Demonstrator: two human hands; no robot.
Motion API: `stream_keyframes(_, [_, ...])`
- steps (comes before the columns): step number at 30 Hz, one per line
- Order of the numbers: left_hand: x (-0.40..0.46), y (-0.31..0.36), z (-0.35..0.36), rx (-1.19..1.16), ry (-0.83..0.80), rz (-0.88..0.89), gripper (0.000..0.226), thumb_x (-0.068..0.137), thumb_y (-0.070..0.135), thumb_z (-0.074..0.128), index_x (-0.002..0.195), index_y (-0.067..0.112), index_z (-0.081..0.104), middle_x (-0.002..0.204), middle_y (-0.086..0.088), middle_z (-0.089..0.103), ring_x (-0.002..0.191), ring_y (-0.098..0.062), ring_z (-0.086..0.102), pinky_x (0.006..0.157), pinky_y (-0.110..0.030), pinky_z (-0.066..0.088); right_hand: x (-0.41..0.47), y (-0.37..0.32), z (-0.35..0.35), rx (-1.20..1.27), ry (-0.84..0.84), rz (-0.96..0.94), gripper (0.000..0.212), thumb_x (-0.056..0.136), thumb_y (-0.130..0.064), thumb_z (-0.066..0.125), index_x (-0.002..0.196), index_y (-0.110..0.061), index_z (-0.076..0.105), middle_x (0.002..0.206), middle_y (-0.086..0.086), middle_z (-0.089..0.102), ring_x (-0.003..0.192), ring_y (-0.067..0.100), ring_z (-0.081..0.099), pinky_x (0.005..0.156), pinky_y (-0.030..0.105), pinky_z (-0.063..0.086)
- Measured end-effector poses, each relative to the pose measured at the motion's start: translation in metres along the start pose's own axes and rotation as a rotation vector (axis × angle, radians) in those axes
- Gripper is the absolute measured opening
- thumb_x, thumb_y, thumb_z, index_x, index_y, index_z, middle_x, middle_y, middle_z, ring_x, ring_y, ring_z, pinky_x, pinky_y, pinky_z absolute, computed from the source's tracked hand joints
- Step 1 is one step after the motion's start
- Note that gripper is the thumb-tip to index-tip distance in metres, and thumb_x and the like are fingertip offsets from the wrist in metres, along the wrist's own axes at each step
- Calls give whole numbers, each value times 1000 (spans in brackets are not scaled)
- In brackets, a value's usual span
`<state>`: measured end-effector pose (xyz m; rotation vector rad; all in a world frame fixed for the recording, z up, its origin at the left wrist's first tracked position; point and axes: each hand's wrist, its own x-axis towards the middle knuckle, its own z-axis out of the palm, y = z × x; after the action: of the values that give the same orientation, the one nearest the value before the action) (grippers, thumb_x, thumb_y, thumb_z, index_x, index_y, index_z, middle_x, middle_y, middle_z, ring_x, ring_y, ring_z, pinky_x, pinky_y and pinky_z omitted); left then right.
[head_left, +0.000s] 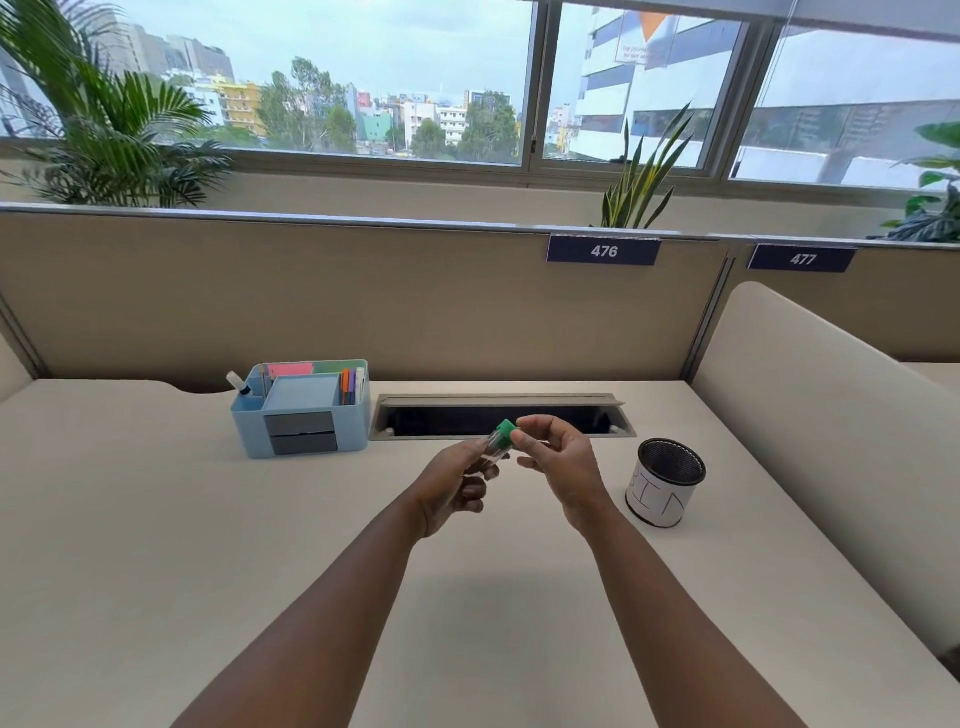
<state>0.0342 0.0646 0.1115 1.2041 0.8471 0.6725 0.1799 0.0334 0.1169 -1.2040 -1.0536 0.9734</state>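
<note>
Above the middle of the beige desk (156, 519), my left hand (457, 483) grips a small clear tube (491, 451) with its fingers curled round the body. The tube tilts up to the right and ends in a green cap (505, 434). My right hand (558, 462) pinches that green cap between thumb and fingertips. Both forearms reach in from the bottom edge of the view.
A light blue desk organiser (301, 410) with sticky notes, pens and a marker stands at the back left. A black mesh cup (667, 480) with a white paper label stands to the right. A cable slot (498, 418) opens behind my hands. A padded divider (831, 415) bounds the right side.
</note>
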Motion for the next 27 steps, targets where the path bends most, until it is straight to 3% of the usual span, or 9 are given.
stream_keyframes(3, [0, 2, -3, 26, -27, -6, 29, 97, 37, 35, 92, 19, 57, 67, 0, 43, 47, -6, 24, 39, -14, 27, 3, -6, -6, -118, -152, -15, 28, 86, -9, 58, 114, -8, 60, 101, 17, 63, 90, 19, 61, 71, 20, 56])
stream_keyframes(6, [-1, 4, -4, 41, -62, -11, 28, 97, 37, 36, 91, 19, 57, 66, 0, 43, 48, -6, 23, 41, -15, 24, 5, -13, -10, -192, -213, -61, 28, 86, -5, 58, 113, -4, 60, 113, 22, 62, 93, 21, 61, 71, 17, 57])
stream_keyframes(14, [1, 4, -7, 204, -36, 85, 3, 94, 23, 50, 91, 23, 51, 72, -1, 49, 54, -8, 37, 48, -14, 38, 5, -16, -14, -356, -180, -105, 29, 79, -8, 67, 106, 3, 63, 99, 22, 69, 71, 13, 65, 63, 12, 56])
stream_keyframes(20, [3, 0, -11, 261, -3, 131, 6, 92, 20, 53, 89, 23, 50, 77, 1, 50, 62, -8, 41, 55, -17, 41, 4, -12, -9, -314, -164, -59, 27, 79, -6, 67, 104, 3, 64, 95, 22, 69, 73, 17, 64, 66, 15, 57])
stream_keyframes(24, [7, -7, -11, 279, -19, 81, 4, 92, 24, 53, 92, 24, 49, 76, 0, 51, 59, -8, 41, 55, -18, 42, 4, -11, -10, -336, -199, 6, 28, 80, -7, 66, 106, 2, 62, 94, 17, 67, 73, 14, 64, 63, 14, 57])
stream_keyframes(27, [7, -16, -12, 298, 20, 35, 11, 91, 28, 55, 100, 25, 49, 86, -1, 55, 69, -10, 48, 63, -22, 46, 4, -5, -10, -345, -188, 38, 29, 80, -6, 66, 107, 2, 62, 94, 16, 66, 74, 13, 64, 60, 13, 57])
